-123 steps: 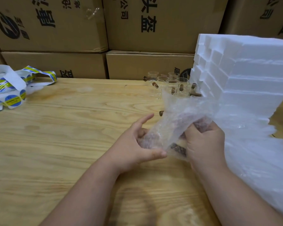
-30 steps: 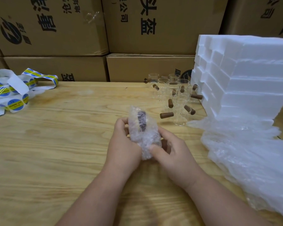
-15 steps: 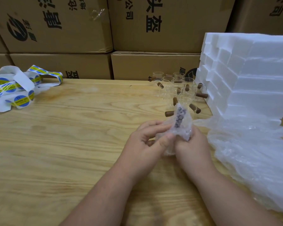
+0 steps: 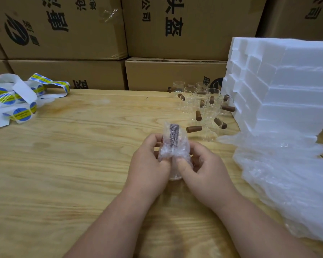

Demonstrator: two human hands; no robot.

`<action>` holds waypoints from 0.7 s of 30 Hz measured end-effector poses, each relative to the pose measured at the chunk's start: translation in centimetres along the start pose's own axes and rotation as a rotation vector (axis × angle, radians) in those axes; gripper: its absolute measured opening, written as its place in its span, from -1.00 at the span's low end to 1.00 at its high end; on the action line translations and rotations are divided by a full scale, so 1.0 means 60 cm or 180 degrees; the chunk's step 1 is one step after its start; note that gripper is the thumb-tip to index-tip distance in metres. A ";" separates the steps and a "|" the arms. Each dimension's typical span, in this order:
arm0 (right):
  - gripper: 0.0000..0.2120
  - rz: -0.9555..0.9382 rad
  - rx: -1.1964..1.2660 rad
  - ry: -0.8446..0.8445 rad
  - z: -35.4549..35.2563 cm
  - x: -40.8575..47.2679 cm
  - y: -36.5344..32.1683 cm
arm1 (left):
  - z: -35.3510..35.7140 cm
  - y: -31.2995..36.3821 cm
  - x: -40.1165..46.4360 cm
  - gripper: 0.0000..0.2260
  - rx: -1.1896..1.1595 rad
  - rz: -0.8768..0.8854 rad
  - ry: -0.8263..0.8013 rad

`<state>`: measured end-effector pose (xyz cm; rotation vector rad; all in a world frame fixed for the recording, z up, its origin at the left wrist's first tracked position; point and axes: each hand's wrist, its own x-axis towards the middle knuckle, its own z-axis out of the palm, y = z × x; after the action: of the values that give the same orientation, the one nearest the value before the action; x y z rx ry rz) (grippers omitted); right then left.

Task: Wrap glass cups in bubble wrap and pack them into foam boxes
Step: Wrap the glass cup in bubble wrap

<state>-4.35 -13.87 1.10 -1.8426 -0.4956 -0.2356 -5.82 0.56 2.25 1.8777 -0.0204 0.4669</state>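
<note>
Both hands, left hand (image 4: 147,164) and right hand (image 4: 203,168), had a clenched grip on one wrapped cup (image 4: 172,144); about ten bare cups (image 4: 203,107) stood at one o'clock on the worktop (image 4: 63,164).

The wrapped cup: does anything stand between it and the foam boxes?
Yes. The wrapped cup is in both hands; bare glass cups and the bubble wrap pile lie between it and the foam boxes.

At twelve o'clock we read bold black "头盔" and smaller "公司" on a cardboard box (image 4: 190,27). The box at eleven o'clock (image 4: 60,28) carries black characters we cannot read; the sticker strip (image 4: 22,101) print is too small.
</note>
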 end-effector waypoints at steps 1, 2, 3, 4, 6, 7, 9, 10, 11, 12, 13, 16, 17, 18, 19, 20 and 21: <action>-0.68 -0.0020 -0.0160 0.0133 0.000 0.000 0.000 | 0.005 0.003 -0.003 -0.70 0.0030 0.0010 -0.0002; -0.72 -0.0013 -0.0270 0.0286 -0.001 0.001 0.001 | 0.009 0.006 -0.006 -0.72 0.0082 0.0044 -0.0020; -0.77 0.0057 -0.0307 0.0456 -0.002 0.003 0.002 | 0.013 0.007 -0.008 -0.71 0.0130 0.0083 -0.0080; -0.83 0.0203 -0.0274 0.0629 -0.003 0.005 0.005 | 0.014 0.008 -0.011 -0.69 0.0146 0.0128 -0.0207; -0.88 0.0608 -0.0106 0.0895 -0.009 0.010 0.013 | 0.012 0.009 -0.016 -0.57 0.0114 0.0276 -0.0632; -0.88 0.0765 -0.0038 0.0945 -0.011 0.011 0.017 | 0.011 0.010 -0.019 -0.52 0.0116 0.0330 -0.0820; -0.84 0.0821 0.0042 0.0856 -0.013 0.010 0.017 | 0.015 0.010 -0.022 -0.49 0.0085 0.0296 -0.0876; -0.81 0.0756 0.0092 0.0752 -0.011 0.007 0.011 | 0.021 0.008 -0.022 -0.51 0.0010 0.0169 -0.0749; -0.78 0.0657 0.0143 0.0610 -0.008 0.004 0.006 | 0.025 0.006 -0.021 -0.53 -0.0094 -0.0026 -0.0601; -0.75 0.0543 0.0188 0.0453 -0.004 0.000 0.002 | 0.029 0.003 -0.019 -0.56 -0.0181 -0.0228 -0.0492; -0.73 0.0449 0.0234 0.0314 -0.002 -0.002 0.000 | 0.031 0.002 -0.018 -0.58 -0.0245 -0.0385 -0.0420; -0.74 0.0429 0.0421 0.0048 0.000 -0.006 -0.002 | 0.029 -0.002 -0.013 -0.58 -0.0398 -0.0560 -0.0263; -0.74 0.0476 0.0419 0.0065 0.000 -0.006 -0.002 | 0.026 -0.001 -0.011 -0.56 -0.0473 -0.0575 -0.0238; -0.74 0.0541 0.0383 0.0116 -0.001 -0.005 -0.003 | 0.022 -0.004 -0.008 -0.52 -0.0580 -0.0551 -0.0287; -0.73 0.0656 0.0333 0.0193 -0.002 -0.004 -0.003 | 0.017 -0.009 -0.005 -0.47 -0.0707 -0.0485 -0.0436; -0.71 0.0820 0.0283 0.0269 -0.004 -0.002 -0.006 | 0.012 -0.016 -0.004 -0.41 -0.0854 -0.0375 -0.0712; -0.69 0.1012 0.0235 0.0320 -0.007 0.001 -0.010 | 0.007 -0.020 -0.005 -0.34 -0.0937 -0.0253 -0.1043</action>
<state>-4.55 -14.12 1.75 -1.7981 -0.1356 -0.0921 -5.66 0.54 0.92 1.6389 -0.2208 0.0904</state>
